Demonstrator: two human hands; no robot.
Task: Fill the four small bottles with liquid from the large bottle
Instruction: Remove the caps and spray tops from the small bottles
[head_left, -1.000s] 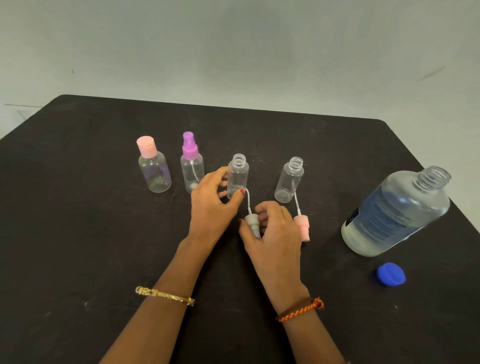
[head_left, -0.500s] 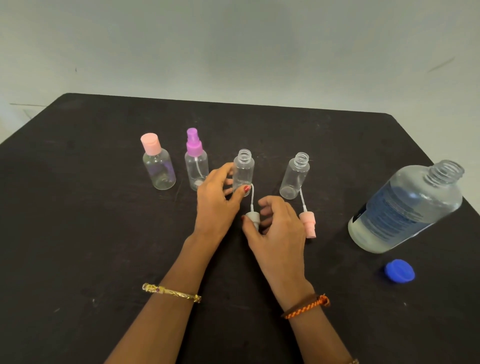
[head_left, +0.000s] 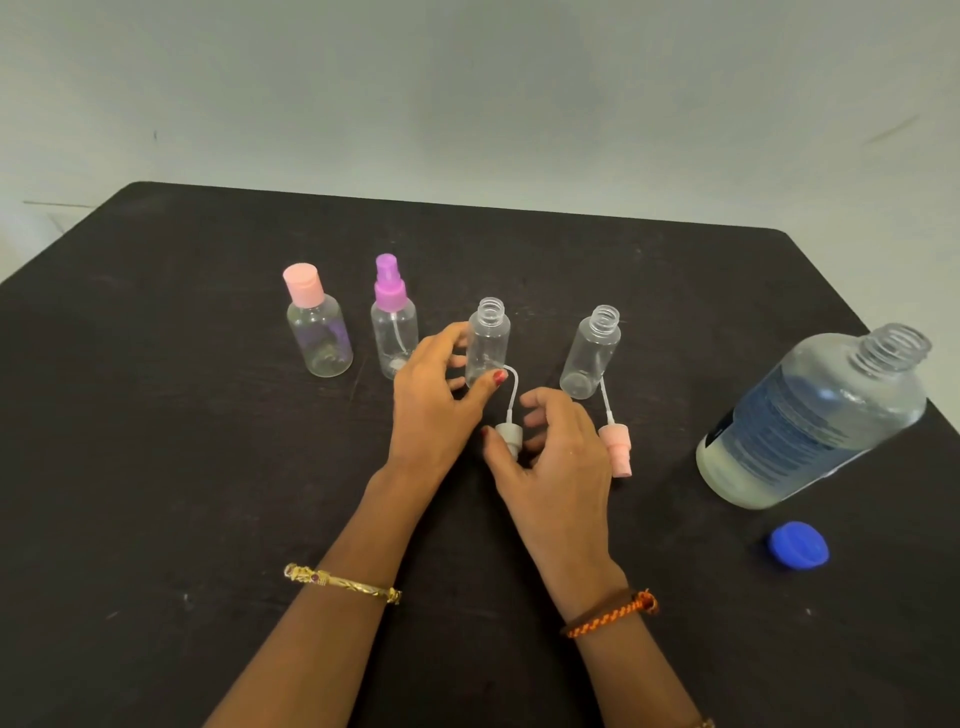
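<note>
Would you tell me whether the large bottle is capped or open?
Open: the large bottle shows bare neck threads, and the blue cap lies on the table beside it.

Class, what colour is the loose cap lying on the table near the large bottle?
Blue. The cap shows in the head view, in front of the large bottle.

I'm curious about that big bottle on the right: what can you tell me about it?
The large bottle looks like clear plastic, with a dark printed label and clear liquid inside. Its threaded neck is open; a blue cap lies apart from it on the black table. It appears tilted in this wide view. Neither hand touches it.
</note>
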